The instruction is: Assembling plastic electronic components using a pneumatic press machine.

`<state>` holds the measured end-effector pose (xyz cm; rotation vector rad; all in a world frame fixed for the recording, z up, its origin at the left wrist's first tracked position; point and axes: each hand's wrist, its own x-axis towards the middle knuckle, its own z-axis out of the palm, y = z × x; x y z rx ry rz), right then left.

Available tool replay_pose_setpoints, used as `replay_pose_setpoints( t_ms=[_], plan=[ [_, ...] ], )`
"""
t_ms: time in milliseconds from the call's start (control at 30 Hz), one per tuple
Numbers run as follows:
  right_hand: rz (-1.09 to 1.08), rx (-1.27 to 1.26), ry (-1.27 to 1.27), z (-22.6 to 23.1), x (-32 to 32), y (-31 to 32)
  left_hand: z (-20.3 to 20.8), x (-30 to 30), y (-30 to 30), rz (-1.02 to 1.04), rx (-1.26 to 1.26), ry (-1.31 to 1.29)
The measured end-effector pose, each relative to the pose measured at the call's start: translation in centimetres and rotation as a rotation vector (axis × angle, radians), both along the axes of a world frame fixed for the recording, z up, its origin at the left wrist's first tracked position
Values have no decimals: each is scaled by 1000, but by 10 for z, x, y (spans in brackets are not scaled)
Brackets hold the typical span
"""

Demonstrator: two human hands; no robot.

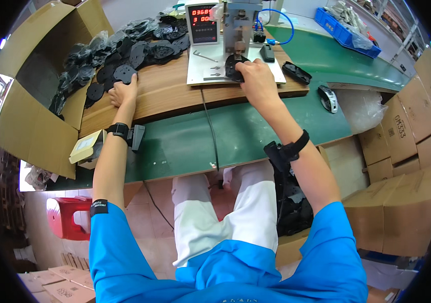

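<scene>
My left hand (123,92) has its fingers closed on a round black plastic disc (125,73) with small holes, at the near edge of a heap of similar black parts (147,53). At the small white-based press machine (210,63), my right hand (258,81) grips a black oval plastic part (234,68) beneath the metal press head (238,28). Part of that piece is hidden by my fingers. A black elongated shell (296,73) lies on the wooden board just right of the machine.
A big open carton (33,108) stands at the left, beside a small yellow box (87,147). A black-and-silver part (327,99) lies on the green table (180,141). Far right is a blue crate (344,33); stacked cartons (402,121) stand below it. A cable (209,126) hangs over the front.
</scene>
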<state>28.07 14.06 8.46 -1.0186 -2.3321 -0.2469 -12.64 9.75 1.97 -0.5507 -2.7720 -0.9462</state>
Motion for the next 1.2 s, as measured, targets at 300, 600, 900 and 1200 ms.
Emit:
replay_pose_setpoints(
  t_ms=[300,600,900,1200],
  plan=[
    [28,128,55,2,-9,-3,-19,-34,-2,-179,258,-89],
    [-9,89,41,-3,0,-1,-9,3,15,43,-74,-51],
    [-11,-8,7,2,-11,-6,-22,-9,-33,-219,601,135],
    [-4,62,68,-1,-5,-7,32,102,-96,-995,322,594]
  ],
)
